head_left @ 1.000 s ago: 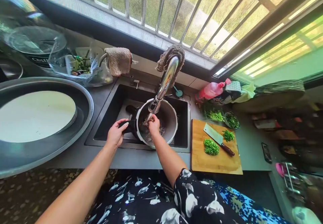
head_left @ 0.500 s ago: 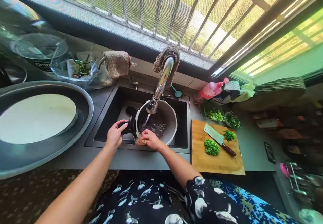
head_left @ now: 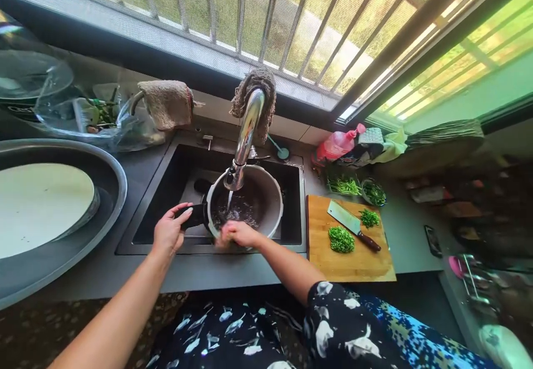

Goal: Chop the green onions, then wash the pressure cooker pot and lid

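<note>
**Right hand now scrubbing pot's near rim**

Your right hand (head_left: 237, 234) has slid from under the running water to the near rim of the round grey metal pot (head_left: 266, 191), fingers curled on something blurred; cannot tell what. Your left hand (head_left: 167, 232) is closed around the pot's black handle (head_left: 195, 216). The pot sits in the dark rectangular sink (head_left: 166, 183), under the curved chrome tap (head_left: 246, 136), water flowing. Right of the sink: wooden cutting board (head_left: 353, 261) with a steel cleaver (head_left: 347, 222) and chopped greens (head_left: 341, 239). Far left: large round metal tray (head_left: 83, 230).
</note>
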Demonstrator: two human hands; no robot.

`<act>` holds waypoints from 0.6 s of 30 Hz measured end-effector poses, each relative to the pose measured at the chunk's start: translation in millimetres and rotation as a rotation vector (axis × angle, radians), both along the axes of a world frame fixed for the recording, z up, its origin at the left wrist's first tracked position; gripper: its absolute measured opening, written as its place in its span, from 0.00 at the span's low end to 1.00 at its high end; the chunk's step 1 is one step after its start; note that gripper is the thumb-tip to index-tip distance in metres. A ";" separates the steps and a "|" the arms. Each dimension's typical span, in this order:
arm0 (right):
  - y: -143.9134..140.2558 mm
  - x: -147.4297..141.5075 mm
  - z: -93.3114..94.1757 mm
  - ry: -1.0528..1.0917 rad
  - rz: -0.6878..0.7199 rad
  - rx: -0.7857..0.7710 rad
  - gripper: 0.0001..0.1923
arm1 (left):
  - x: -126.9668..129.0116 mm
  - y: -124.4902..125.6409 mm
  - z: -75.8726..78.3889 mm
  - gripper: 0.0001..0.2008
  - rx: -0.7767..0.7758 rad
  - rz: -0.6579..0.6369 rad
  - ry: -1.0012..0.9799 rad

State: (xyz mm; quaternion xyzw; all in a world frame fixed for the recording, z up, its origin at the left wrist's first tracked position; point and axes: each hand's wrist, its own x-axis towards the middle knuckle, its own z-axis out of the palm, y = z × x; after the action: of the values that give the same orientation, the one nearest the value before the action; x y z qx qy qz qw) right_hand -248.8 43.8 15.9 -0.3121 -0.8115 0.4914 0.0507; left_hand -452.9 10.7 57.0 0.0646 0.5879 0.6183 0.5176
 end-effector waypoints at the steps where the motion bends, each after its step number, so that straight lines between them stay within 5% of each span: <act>1: 3.2 23.3 1.0 -0.123 0.134 0.006 0.10 | -0.3 0.5 -0.2 0.21 0.002 0.003 0.006; 3: 19.8 67.1 4.6 -0.437 0.283 0.073 0.12 | -1.3 1.5 -0.8 0.20 0.000 0.002 0.008; 6: 73.2 95.2 8.4 -0.674 0.248 0.219 0.09 | -3.1 3.0 -2.3 0.21 -0.011 -0.027 0.000; 10: 153.5 61.3 -1.4 -0.565 0.179 0.562 0.11 | -3.1 3.5 -3.3 0.23 -0.004 -0.084 0.053; 12: 172.0 42.4 -13.0 -0.494 0.168 0.613 0.12 | -2.5 2.4 -3.1 0.24 -0.010 -0.092 0.073; 15: 158.1 37.1 -34.4 -0.615 0.054 0.459 0.11 | -2.1 -1.3 -3.4 0.25 -0.024 -0.075 0.072; 18: 105.0 41.1 -54.8 -0.746 -0.080 0.342 0.10 | -2.3 -6.0 -4.8 0.25 -0.033 -0.059 0.054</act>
State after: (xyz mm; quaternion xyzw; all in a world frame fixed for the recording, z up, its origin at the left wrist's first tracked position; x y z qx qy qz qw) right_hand -207.7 148.7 -38.9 -0.4871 -0.8315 0.2001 -0.1769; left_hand -455.3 4.8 52.2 0.0901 0.6096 0.5909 0.5207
